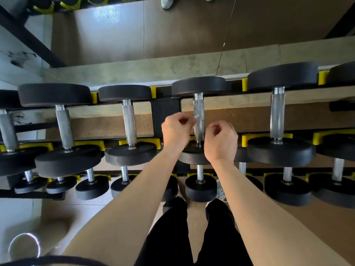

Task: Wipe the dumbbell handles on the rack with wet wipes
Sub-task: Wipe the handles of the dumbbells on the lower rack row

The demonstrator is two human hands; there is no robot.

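Wipe (195, 117) pinched in left hand (175, 129), at dumbbell handle (199, 110).

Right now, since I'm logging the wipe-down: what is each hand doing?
Left hand: pinching a white wet wipe at the dumbbell handle.
Right hand: fingers curled beside the handle; whether it holds anything cannot be told.

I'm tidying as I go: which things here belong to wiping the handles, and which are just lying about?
Job: wipe, pinched by left hand; handle; right hand; dumbbells; rack.
Lying about: cord; shoes at the top.
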